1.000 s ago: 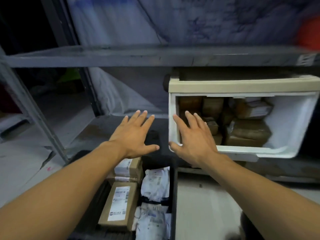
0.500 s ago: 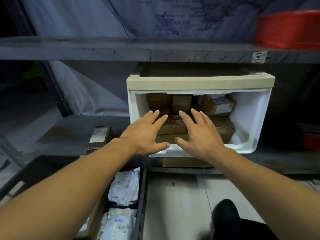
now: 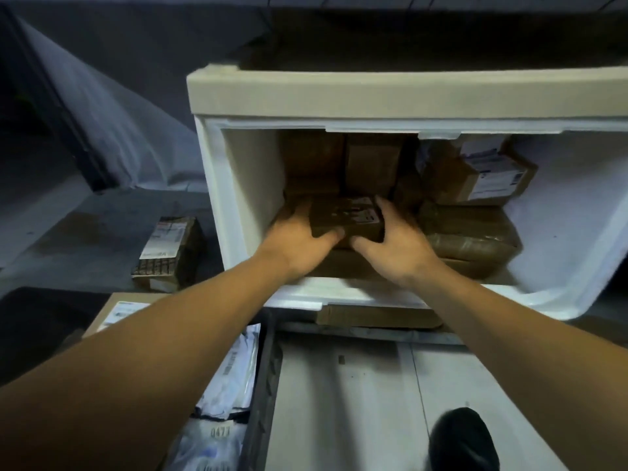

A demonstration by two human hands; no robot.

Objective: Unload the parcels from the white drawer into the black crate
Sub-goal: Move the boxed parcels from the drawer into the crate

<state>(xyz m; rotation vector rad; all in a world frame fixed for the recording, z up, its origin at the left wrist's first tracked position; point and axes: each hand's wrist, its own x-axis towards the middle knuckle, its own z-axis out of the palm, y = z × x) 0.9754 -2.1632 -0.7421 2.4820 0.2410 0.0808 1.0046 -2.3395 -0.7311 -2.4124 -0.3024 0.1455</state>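
Observation:
The white drawer (image 3: 217,198) stands pulled out on a low shelf, filled with several brown parcels. Both my hands reach inside it. My left hand (image 3: 299,236) and my right hand (image 3: 390,239) grip a small brown parcel (image 3: 346,215) with a white label from either side, thumbs at its near edge. A labelled box (image 3: 489,175) and a large wrapped parcel (image 3: 472,232) lie to the right in the drawer. The black crate (image 3: 261,385) sits at the lower left, partly hidden by my left arm, holding white mailer bags (image 3: 234,375) and a cardboard box (image 3: 115,311).
A small labelled parcel (image 3: 166,249) lies on the shelf left of the drawer. A flat piece of cardboard (image 3: 377,316) sticks out under the drawer. A dark shoe (image 3: 462,440) is on the pale floor at the lower right. A grey sheet hangs at the back left.
My head has moved closer to the drawer. Both hands went from hovering open at the drawer's front edge to inside it, and now grip the small parcel.

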